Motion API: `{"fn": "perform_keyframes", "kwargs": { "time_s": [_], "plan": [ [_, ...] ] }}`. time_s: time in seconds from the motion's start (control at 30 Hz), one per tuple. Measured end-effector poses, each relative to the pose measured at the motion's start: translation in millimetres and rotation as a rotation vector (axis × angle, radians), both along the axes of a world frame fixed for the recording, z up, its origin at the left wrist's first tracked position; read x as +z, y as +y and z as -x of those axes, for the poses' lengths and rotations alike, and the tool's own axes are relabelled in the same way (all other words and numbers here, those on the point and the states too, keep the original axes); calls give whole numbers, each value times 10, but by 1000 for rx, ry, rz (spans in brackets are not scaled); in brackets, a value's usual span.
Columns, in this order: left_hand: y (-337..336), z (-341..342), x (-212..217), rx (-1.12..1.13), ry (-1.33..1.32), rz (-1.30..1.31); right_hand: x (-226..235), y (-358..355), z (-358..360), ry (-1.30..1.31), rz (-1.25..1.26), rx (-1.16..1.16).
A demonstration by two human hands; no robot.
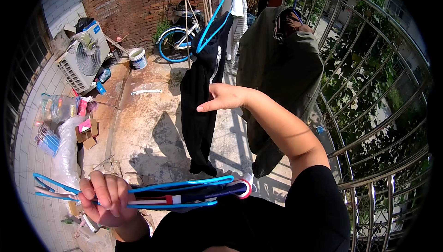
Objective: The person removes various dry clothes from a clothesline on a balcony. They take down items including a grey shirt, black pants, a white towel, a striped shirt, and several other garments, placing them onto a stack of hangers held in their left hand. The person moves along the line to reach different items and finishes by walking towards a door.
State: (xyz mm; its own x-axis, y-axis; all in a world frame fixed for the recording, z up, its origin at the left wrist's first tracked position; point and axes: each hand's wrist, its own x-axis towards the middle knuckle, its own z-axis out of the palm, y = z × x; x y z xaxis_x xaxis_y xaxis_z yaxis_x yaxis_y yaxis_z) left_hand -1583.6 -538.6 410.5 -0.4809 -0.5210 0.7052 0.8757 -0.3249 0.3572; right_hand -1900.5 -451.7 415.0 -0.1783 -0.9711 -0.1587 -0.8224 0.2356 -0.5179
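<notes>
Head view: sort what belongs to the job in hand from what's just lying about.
With the job, it seems:
blue hangers, in the left hand
dark cloth among them
black garment, hanging, at the right hand

Just lying or standing about:
bicycle
bucket
cardboard box
fan unit

Laundry (pixel 196 118) hanging at the right grip (pixel 221 99), a bicycle (pixel 183 45) and brick wall (pixel 124 14) beyond it, an air-conditioner unit (pixel 87 60) to its left, and a metal railing (pixel 390 178) with leafy plants (pixel 355 58) to its right show a home's sunlit outdoor yard.
</notes>
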Motion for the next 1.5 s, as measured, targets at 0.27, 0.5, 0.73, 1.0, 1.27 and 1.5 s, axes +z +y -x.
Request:
{"fn": "perform_keyframes", "kwargs": {
  "time_s": [0.27, 0.5, 0.73, 1.0, 1.27, 1.5],
  "plan": [
    [-702, 486, 8, -95, -82, -49, 989, 401, 694, -911, 1109, -361],
    [-1254, 795, 43, -261, -95, 46, 1197, -298, 355, -633, 1142, -777],
    [-1796, 921, 3, -315, -51, 72, 1524, -354, 38, -183, 1135, -437],
    [-2129, 1192, 67, -364, -237, 67, 930, -1206, -462, -119, 852, -28],
    [-2603, 1518, 21, -498, 110, -29, 623, -1968, 24, 167, 581, 339],
    [-2978, 2131, -35, -236, 16, -117, 1007, -2469, 2927, 424, 910, -711]
  ]
}}
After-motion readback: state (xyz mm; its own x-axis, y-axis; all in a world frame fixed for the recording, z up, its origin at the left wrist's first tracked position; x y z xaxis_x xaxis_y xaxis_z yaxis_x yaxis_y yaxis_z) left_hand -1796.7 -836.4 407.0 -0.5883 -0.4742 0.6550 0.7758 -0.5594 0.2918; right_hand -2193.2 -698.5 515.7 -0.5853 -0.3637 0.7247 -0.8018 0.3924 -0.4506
